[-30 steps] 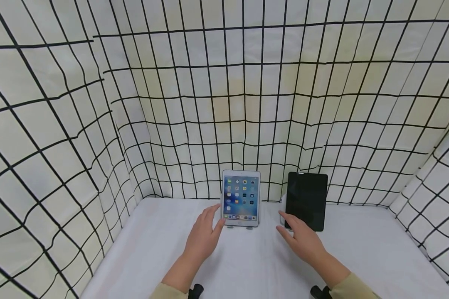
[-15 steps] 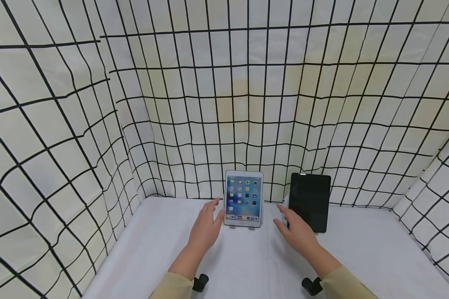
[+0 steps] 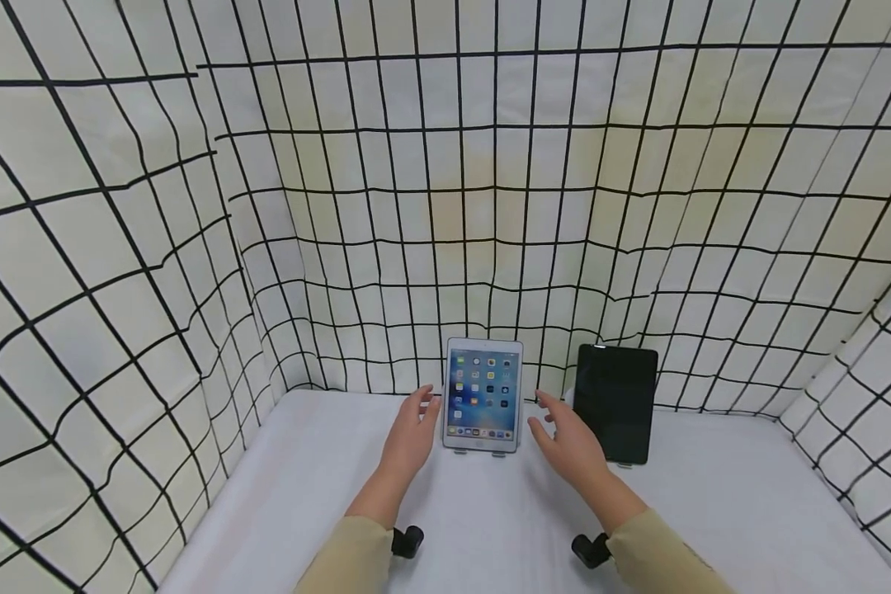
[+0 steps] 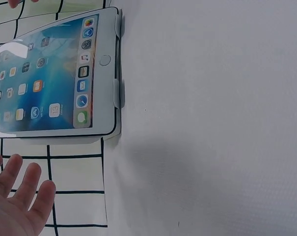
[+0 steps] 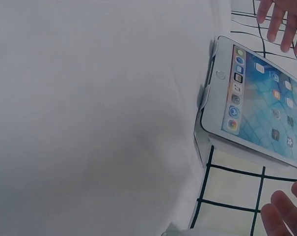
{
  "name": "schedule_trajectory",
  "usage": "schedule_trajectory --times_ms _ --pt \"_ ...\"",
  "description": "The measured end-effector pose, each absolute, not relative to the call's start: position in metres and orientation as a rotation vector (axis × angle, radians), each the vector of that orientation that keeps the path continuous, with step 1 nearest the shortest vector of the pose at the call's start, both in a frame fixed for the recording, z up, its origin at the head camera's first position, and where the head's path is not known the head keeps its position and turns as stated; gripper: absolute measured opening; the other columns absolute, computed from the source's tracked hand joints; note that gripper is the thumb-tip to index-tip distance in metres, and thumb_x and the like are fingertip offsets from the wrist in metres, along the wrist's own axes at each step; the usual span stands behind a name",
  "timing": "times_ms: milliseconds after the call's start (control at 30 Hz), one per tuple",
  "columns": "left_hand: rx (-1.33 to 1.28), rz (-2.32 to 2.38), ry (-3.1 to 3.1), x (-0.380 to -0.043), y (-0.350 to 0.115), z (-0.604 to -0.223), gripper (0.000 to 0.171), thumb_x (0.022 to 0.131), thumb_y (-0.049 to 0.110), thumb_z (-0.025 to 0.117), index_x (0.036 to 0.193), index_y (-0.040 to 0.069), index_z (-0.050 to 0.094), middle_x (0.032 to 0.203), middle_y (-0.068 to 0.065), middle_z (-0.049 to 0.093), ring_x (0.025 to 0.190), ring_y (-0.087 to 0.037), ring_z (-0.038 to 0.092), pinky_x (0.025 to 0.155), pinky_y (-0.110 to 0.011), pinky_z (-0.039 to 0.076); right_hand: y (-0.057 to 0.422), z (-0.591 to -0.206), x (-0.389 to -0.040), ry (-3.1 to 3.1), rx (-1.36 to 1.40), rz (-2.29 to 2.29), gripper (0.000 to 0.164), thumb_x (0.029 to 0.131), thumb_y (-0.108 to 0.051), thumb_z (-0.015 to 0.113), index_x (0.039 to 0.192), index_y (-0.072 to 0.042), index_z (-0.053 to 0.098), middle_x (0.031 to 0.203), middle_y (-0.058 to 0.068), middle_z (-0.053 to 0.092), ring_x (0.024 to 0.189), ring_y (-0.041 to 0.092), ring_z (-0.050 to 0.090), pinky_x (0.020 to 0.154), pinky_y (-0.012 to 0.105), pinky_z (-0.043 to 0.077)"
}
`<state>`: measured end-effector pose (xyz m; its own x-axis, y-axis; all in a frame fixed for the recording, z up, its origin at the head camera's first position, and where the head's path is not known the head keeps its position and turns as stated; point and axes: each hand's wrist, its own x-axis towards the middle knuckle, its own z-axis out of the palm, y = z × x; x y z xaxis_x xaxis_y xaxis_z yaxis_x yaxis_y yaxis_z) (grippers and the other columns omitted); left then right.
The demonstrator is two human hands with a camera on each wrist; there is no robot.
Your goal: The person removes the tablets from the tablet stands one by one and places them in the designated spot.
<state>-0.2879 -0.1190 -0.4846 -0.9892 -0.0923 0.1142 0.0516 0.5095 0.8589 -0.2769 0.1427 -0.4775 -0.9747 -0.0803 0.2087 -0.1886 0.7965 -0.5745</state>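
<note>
A white tablet [image 3: 483, 396] with a lit screen of app icons leans upright on a stand, whose front clips [image 4: 116, 93] hold its lower edge in the left wrist view. To its left is my left hand [image 3: 408, 437], fingers extended and apart from the tablet's side in the left wrist view [image 4: 20, 206]. My right hand [image 3: 570, 441] hovers between the white tablet and a dark-screened black tablet [image 3: 615, 404], its fingers loosely bent. A gap separates it from the white tablet in the right wrist view [image 5: 285, 211]. Neither hand holds anything.
Both tablets stand near the back of a white-covered table [image 3: 475, 520]. A white wall with a black grid [image 3: 416, 206] rises behind, and gridded panels [image 3: 82, 330] close in the left and right sides. Black camera mounts [image 3: 408, 542] sit at both wrists.
My right hand has moved left, away from the black tablet and closer to the white one. My left hand has shifted slightly forward beside the white tablet. Both tablets stay in place.
</note>
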Motion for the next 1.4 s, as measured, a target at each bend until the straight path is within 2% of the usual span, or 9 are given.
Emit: schedule_trajectory --times_ms 200,600,833,1000,1400 --pt "0.081 -1.487 -2.615 -0.301 -0.117 -0.492 0.067 0.101 0.062 0.034 0.151 0.017 0.039 0.145 -0.006 0.049 0.130 -0.026 0.048 0.104 -0.051 0.043 0.136 -0.483 -0.287 -2.794 0.178 0.977 0.056 0.099 -0.036 0.059 0.149 -0.015 0.044 0.140 0.007 0.055 0.118 0.026 0.058 0.094 0.047 0.052" --pt "0.147 -1.607 -2.556 -0.323 -0.112 -0.496 0.054 0.105 0.048 0.038 0.147 0.016 0.047 0.147 -0.010 0.049 0.130 -0.032 0.048 0.105 -0.054 0.042 0.133 -0.487 -0.311 -2.740 0.091 1.193 0.048 0.102 -0.033 0.055 0.146 -0.014 0.047 0.136 0.008 0.058 0.117 0.025 0.057 0.099 0.046 0.049" --pt "0.177 -1.647 -2.560 -0.330 -0.106 -0.498 0.052 0.105 0.046 0.041 0.146 0.015 0.048 0.145 -0.009 0.051 0.128 -0.030 0.050 0.105 -0.052 0.042 0.128 -0.487 -0.324 -2.745 0.064 1.237 0.048 0.103 -0.036 0.053 0.146 -0.015 0.048 0.137 0.009 0.057 0.117 0.026 0.055 0.098 0.047 0.049" --pt "0.172 -1.639 -2.579 -0.335 -0.104 -0.497 0.049 0.105 0.044 0.043 0.145 0.016 0.050 0.144 -0.009 0.052 0.126 -0.029 0.051 0.104 -0.051 0.043 0.126 -0.488 -0.330 -2.718 0.045 1.250 0.043 0.104 -0.033 0.052 0.143 -0.015 0.052 0.137 0.009 0.056 0.116 0.026 0.054 0.096 0.047 0.049" --pt "0.139 -1.649 -2.547 -0.341 -0.103 -0.490 0.041 0.104 0.036 0.050 0.140 0.016 0.056 0.137 -0.004 0.058 0.122 -0.026 0.055 0.099 -0.047 0.048 0.119 -0.486 -0.338 -2.624 -0.023 1.455 0.033 0.103 -0.027 0.055 0.133 -0.013 0.062 0.138 0.009 0.057 0.126 0.029 0.052 0.104 0.050 0.045"
